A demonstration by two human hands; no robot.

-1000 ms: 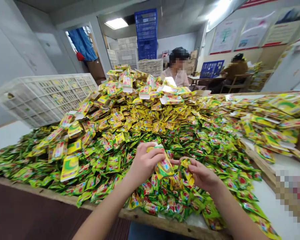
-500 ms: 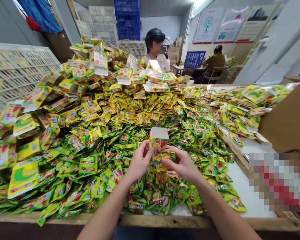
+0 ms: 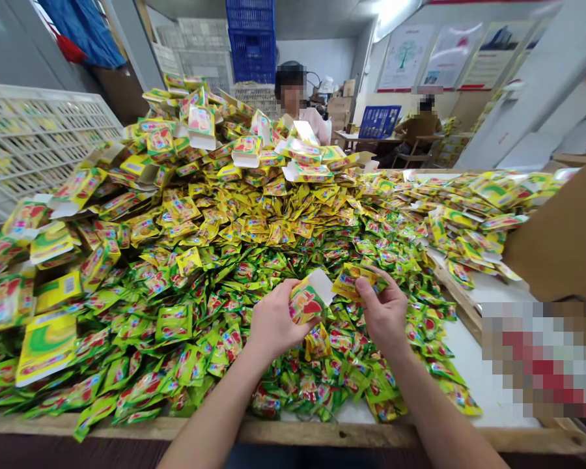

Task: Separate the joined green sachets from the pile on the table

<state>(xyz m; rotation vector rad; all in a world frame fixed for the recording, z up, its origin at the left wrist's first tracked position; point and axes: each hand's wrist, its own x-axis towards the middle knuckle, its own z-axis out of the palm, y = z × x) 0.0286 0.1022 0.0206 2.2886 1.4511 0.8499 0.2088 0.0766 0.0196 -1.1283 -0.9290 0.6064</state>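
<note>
Small carton [image 3: 306, 301] sat in the left hand [image 3: 273, 322], above the near edge of the heap. Fingers were curled round it, and its white end flap was open and pointing at the right hand [image 3: 383, 312]. Right hand was pinched shut on a few yellow-green sachets [image 3: 359, 277], just beside the flap, not yet inside. Risks as I judged them:

- The sachet grip looked fingertip-only, so one could slide out and vanish into the loose sachet heap [image 3: 200, 312] below.
- The flap could fold across the mouth and block it.
- The carton walls looked thin, so a hard squeeze would crush them.

Couldn't count the pinched sachets, they overlapped. Carton print was blurred and unreadable, and its inside was hidden, so contents unknown. Co-worker [image 3: 312, 120] across the table [image 3: 200, 430] was mostly hidden behind stacked cartons [image 3: 200, 124], hands out of view.
</note>
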